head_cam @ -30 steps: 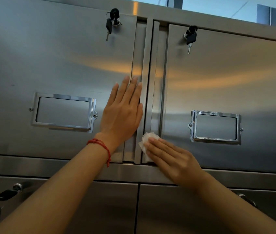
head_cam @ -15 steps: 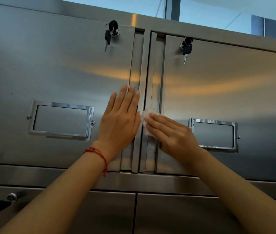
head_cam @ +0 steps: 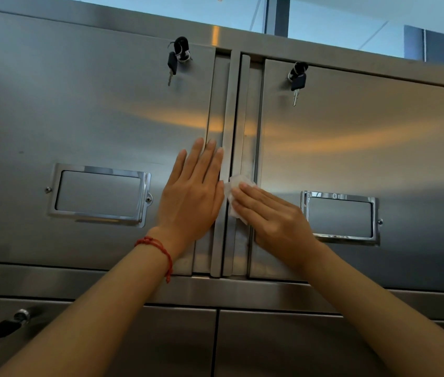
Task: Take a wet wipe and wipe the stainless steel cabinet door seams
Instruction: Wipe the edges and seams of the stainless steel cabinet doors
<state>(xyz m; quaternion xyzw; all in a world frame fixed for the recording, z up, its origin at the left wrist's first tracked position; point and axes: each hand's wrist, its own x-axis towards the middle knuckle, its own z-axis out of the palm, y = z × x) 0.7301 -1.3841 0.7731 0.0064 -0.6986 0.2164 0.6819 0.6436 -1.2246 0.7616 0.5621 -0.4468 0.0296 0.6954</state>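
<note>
Two shiny steel doors sit side by side, and a tall seam (head_cam: 230, 164) runs up and down between them. The left hand (head_cam: 191, 197) lies flat on the left door (head_cam: 79, 110), right next to the seam, with its fingers held together and pointing to about 12 o'clock. It holds nothing. A red string bracelet (head_cam: 158, 248) goes around that wrist. The right hand (head_cam: 272, 216) lies flat too, with its fingers pointing to about 10 o'clock, and it presses a white wet wipe (head_cam: 235, 190) against the seam. The wipe is crumpled and peeks out from under the fingertips, about halfway up the doors. The wipe sits just beside the left hand, at about 3 o'clock from it, and the two hands are very near, almost touching. The right door (head_cam: 364, 137) has a shiny label frame (head_cam: 340, 217) at about 3 o'clock from the right hand, close to it. The left door has a bigger label frame (head_cam: 99, 194) at about 9 o'clock from the left hand. Each door has a lock near the top with keys hanging from it: the left keys (head_cam: 177, 57) and the right keys (head_cam: 297, 77). Below the two doors are more steel doors, and one at the bottom left has a dark key (head_cam: 8, 325) in its lock.
</note>
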